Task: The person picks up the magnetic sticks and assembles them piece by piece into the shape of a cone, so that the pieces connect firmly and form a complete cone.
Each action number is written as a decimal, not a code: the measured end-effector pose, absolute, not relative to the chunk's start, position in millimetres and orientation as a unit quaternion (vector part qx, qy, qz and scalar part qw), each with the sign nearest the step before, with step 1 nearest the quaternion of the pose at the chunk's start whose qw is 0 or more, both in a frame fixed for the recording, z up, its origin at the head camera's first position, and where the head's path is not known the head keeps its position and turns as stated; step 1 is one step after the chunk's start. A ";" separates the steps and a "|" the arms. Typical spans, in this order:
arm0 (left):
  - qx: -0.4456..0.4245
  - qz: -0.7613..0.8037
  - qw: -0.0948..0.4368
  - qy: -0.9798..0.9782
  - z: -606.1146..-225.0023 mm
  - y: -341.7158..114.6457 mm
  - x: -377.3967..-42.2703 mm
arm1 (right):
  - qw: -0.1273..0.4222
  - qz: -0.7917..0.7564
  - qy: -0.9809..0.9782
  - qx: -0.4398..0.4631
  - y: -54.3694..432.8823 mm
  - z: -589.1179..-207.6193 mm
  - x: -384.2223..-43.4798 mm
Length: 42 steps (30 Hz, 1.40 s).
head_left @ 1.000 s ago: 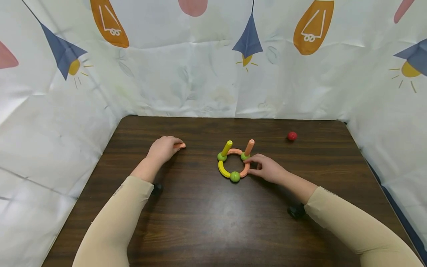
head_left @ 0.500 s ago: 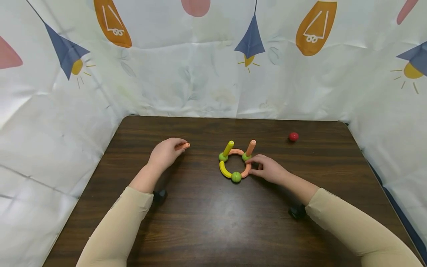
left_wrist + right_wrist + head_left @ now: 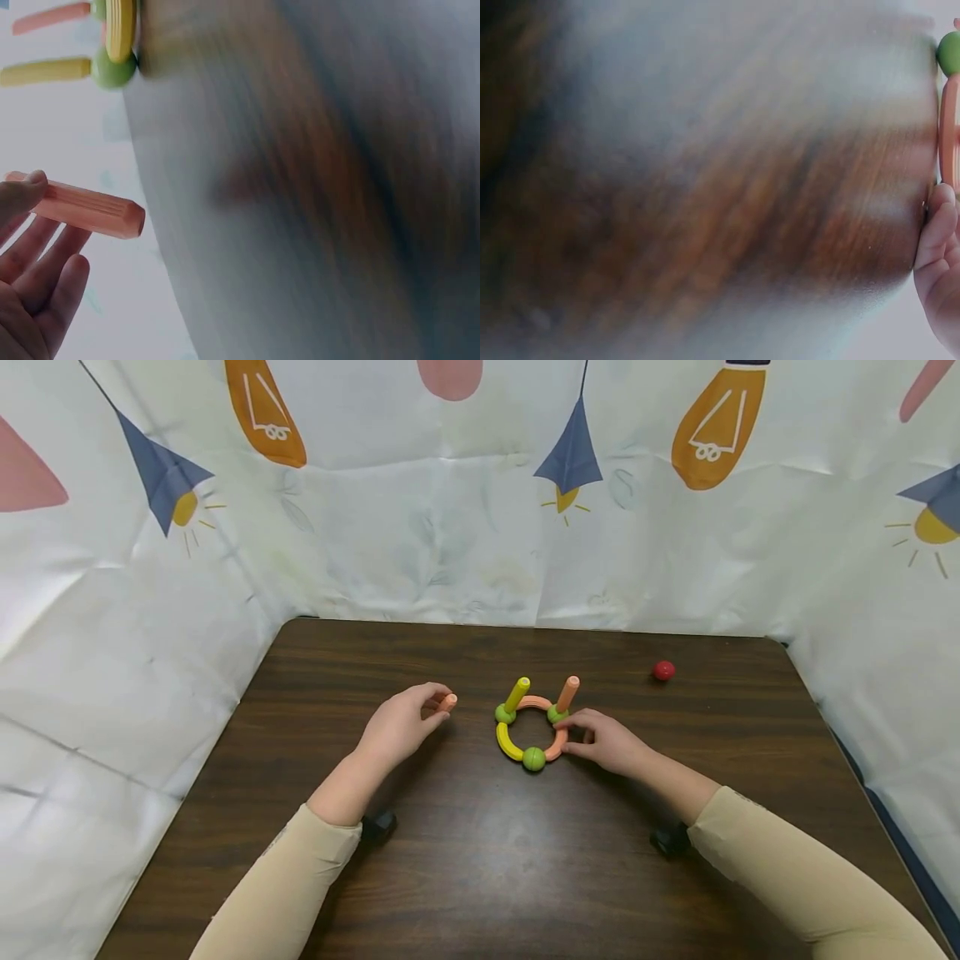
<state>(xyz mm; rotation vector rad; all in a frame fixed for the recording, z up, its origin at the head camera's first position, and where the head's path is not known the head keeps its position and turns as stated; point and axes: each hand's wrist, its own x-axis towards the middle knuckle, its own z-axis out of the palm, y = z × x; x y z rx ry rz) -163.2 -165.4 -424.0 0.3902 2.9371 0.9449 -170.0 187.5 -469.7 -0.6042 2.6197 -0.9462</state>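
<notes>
My left hand (image 3: 401,727) pinches a short salmon ridged stick (image 3: 94,210) between thumb and fingers, held above the table to the left of a toy ring. The ring combines a yellow curved piece (image 3: 507,743), salmon curved pieces and green balls, one green ball (image 3: 534,759) being at the front. From its two rear balls rise a yellow stick (image 3: 517,693) and a salmon stick (image 3: 567,693). On the ring's right side my right hand (image 3: 611,743) holds the salmon curved piece (image 3: 949,135) with thumb and fingertips. The right wrist view catches only part of that hand.
A red ball (image 3: 663,671) lies near the back right of the dark wooden table (image 3: 465,860). Printed white cloth (image 3: 360,543) surrounds the table's back and sides. A black wrist device (image 3: 378,827) sits below the left wrist.
My left hand has lifted the salmon stick and carried it rightward, closer to the ring. The right hand keeps its hold on the ring, and the head view has shifted slightly.
</notes>
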 end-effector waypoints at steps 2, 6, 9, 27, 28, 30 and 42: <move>0.132 0.311 0.017 0.941 -423.4 -157.2 -159.3 | 0.147 -0.329 0.909 -0.209 187.1 -469.2 -170.0; 0.140 0.316 0.022 0.938 -421.3 -141.5 -151.3 | 0.149 -0.330 0.909 -0.208 187.0 -468.5 -170.1; 0.145 0.319 0.026 0.936 -420.0 -130.7 -145.7 | 0.148 -0.329 0.909 -0.207 186.8 -468.6 -170.4; 0.179 0.382 0.054 0.905 -410.3 -67.6 -134.6 | 0.138 -0.340 0.904 -0.219 187.7 -471.1 -171.5; 0.179 0.386 0.058 0.903 -411.2 -65.1 -134.6 | 0.137 -0.342 0.903 -0.223 188.0 -471.0 -171.5; 0.185 0.396 0.062 0.898 -413.6 -60.9 -135.0 | 0.133 -0.345 0.901 -0.227 188.2 -471.0 -171.4; 0.184 0.409 0.076 0.891 -428.0 -50.6 -140.2 | 0.132 -0.353 0.898 -0.229 188.1 -469.4 -170.6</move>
